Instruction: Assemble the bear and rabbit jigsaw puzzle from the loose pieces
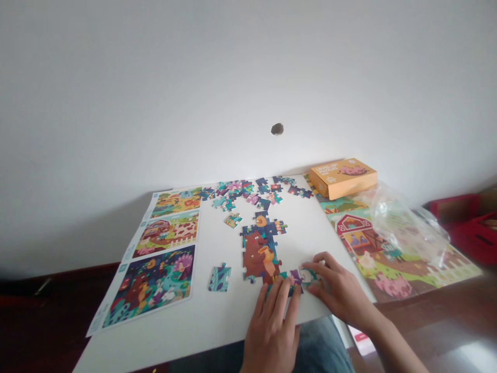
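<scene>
A partly joined jigsaw puzzle (254,254) with a brown bear lies on the white table. My left hand (274,321) rests on its lower edge, fingers stretched out flat and covering some of the bottom pieces. At the lower right, my right hand (339,287) grips a teal and white puzzle piece (308,277) between thumb and fingers. That piece is beside a purple piece (296,276); whether the two interlock I cannot tell. One loose blue-green piece with leaves (220,277) lies left of the bear, and a yellowish piece (233,220) sits farther up.
Several loose pieces (235,189) are scattered at the back near the wall. A sheet with three printed pictures (197,217) lies on the left. To the right are an orange puzzle box (344,178), a farm picture (368,259) and a crumpled clear plastic bag (407,223).
</scene>
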Demonstrator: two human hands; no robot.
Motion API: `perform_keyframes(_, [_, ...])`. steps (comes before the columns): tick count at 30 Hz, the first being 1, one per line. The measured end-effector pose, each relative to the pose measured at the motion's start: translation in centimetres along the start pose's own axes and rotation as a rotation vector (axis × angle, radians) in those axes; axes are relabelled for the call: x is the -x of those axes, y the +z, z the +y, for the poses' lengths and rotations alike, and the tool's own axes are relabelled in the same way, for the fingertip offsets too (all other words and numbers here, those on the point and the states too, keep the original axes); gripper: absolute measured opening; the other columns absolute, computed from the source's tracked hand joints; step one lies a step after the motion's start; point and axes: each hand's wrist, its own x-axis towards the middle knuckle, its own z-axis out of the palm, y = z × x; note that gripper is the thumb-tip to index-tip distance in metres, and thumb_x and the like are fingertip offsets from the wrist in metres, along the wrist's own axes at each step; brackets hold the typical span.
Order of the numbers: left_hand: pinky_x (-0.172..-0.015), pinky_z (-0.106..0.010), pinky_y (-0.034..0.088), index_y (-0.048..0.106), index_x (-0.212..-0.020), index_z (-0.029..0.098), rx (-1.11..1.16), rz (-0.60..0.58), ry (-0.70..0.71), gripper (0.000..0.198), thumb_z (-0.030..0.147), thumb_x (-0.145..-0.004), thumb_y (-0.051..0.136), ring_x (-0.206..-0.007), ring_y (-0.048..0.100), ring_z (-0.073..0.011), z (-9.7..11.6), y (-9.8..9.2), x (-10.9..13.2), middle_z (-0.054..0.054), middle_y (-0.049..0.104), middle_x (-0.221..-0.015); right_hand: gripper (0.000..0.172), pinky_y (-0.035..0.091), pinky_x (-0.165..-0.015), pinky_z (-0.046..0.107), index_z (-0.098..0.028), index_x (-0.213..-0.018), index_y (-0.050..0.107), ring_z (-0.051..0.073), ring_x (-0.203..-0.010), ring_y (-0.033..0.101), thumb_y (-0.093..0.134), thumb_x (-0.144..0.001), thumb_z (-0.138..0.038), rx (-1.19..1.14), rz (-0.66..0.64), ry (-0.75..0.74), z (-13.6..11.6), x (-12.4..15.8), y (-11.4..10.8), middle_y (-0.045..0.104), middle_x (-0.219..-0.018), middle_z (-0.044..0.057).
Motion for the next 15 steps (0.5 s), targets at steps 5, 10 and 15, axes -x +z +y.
perform_keyframes(5, [-0.110, -0.042, 0.044, 0.059, -0.134, 0.025, 0.025, 0.049, -0.014, 0.047, 0.026, -0.088, 0.055, -0.129, 0.054, -0.0262, -0.2, -0.4, -0.1, -0.005, 0.058, -0.141, 0.034, 0.055, -0.084, 0.037, -0.029, -0.125, 0.062, 0.022, -0.093, 0.067, 0.053, -0.092, -0.033, 0.065, 0.069, 0.061, 0.8, -1.2, 0.1, 0.057, -0.119, 0.009])
perform_keyframes(10, [-0.108, -0.041, 0.046, 0.058, -0.137, 0.024, 0.010, 0.028, 0.006, 0.053, 0.021, -0.084, 0.054, -0.129, 0.053, -0.0262, -0.3, -0.9, -0.3, -0.004, 0.058, -0.141, 0.033, 0.053, -0.087, 0.037, -0.026, -0.123, 0.063, 0.023, -0.096, 0.066, 0.056, -0.091, -0.033, 0.076, 0.052, 0.055, -0.2, -3.7, 0.5, 0.059, -0.117, 0.009])
perform_keyframes(15, [-0.107, -0.041, 0.047, 0.055, -0.139, 0.017, -0.039, 0.016, 0.053, 0.059, 0.018, -0.080, 0.052, -0.131, 0.052, -0.0272, -0.5, -0.8, -0.2, -0.006, 0.053, -0.146, 0.036, 0.051, -0.086, 0.034, -0.023, -0.116, 0.067, 0.022, -0.093, 0.066, 0.070, -0.081, -0.031, 0.057, -0.027, -0.010, -1.2, -6.3, -0.2, 0.062, -0.108, 0.008])
